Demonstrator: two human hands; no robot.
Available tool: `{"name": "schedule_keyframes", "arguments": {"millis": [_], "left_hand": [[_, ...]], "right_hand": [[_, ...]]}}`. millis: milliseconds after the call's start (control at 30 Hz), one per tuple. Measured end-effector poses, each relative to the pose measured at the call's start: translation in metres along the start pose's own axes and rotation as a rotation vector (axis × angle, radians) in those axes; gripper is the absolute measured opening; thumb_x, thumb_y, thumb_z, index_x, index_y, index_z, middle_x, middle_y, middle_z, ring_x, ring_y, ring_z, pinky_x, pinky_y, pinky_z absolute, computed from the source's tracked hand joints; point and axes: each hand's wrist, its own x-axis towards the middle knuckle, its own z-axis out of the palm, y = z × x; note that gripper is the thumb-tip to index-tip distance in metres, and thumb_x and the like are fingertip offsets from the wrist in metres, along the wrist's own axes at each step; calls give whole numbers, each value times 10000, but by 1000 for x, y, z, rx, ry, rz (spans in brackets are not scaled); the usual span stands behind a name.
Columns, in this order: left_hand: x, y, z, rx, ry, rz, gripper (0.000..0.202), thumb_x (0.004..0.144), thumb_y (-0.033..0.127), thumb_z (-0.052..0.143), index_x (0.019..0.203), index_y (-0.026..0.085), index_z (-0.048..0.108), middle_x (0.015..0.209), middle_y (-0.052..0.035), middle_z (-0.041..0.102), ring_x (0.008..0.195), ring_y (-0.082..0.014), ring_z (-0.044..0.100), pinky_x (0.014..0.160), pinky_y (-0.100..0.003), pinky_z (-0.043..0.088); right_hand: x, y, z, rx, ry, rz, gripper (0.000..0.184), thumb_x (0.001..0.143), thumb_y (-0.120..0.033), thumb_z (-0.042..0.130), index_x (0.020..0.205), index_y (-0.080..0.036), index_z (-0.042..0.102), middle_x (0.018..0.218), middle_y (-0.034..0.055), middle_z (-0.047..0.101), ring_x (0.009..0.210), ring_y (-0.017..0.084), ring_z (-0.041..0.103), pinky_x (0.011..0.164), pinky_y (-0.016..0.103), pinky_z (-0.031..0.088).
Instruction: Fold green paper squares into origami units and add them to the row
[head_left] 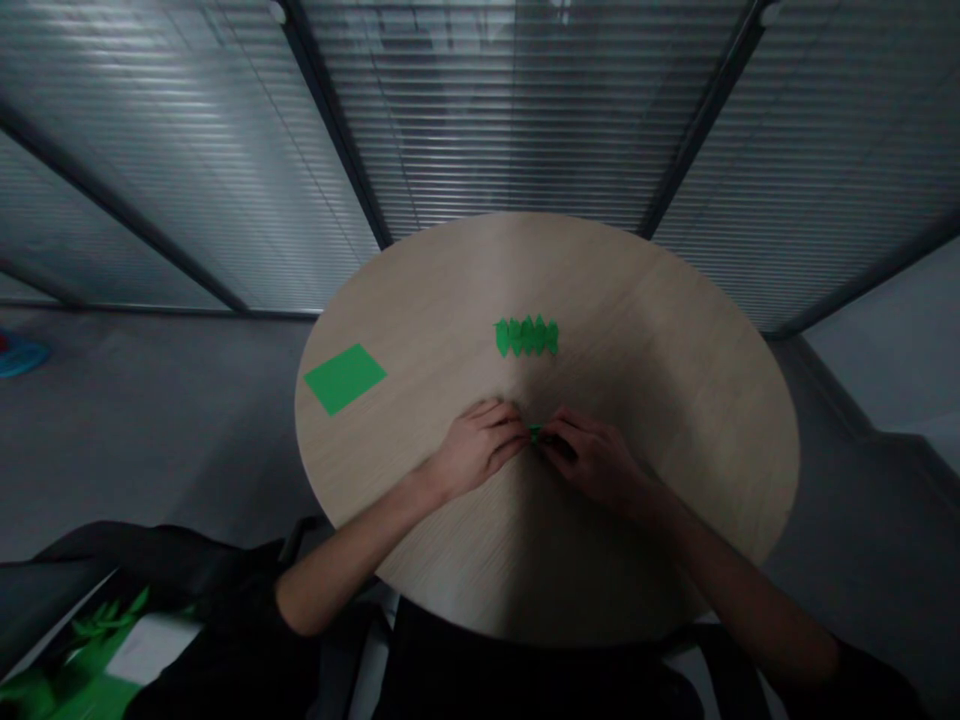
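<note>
Both my hands meet at the middle of a round wooden table [675, 400]. My left hand [480, 447] and my right hand [592, 460] pinch a small folded green paper piece [535, 432] between their fingertips; only a sliver of it shows. Just beyond the hands lies a row of several folded green paper pieces [527, 336], pressed side by side. A flat green paper sheet [344, 377] lies near the table's left edge, away from both hands.
Glass walls with horizontal blinds and dark frames [337, 120] stand behind the table. Grey floor surrounds it. A blue object [19, 355] lies on the floor at far left. Green and white things [97, 640] sit at the lower left by my dark sleeve.
</note>
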Motion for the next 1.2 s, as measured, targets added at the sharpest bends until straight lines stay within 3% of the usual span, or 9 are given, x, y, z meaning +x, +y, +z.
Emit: {"name": "schedule_keyframes", "arguments": {"millis": [233,467,900,1200], "left_hand": [[0,4,3,93,-17,9,306,1058,315,431,1074,150,688,1042,-113,666,960,-251,604,857,-392,515],[1,13,4,87,2,-40,277,1058,248,398,1035,142,653,979,-108,632,911,-244,594,842,-392,521],[2,17,3,-197,57,-150,140,998,167,489,953,156,621,1051,-113,572,986,-236,578,878,-386,545],[3,20,1,-55,9,-256,105,970,192,571,948,148,663,1039,-114,594,991,-277,558,850,-441,490]], "right_hand": [[-1,-1,4,-9,34,-13,154,994,-216,564,1015,-207,715,996,64,697,895,200,667,810,316,535],[4,-6,-2,125,32,135,136,980,-216,602,975,-216,738,967,39,700,854,177,679,805,306,530],[2,-6,3,-2,-9,110,161,1012,-240,537,992,-206,693,984,54,681,856,193,665,760,311,517],[3,-13,1,95,30,213,94,966,-226,600,943,-203,688,961,42,691,853,192,677,780,316,510]]}}
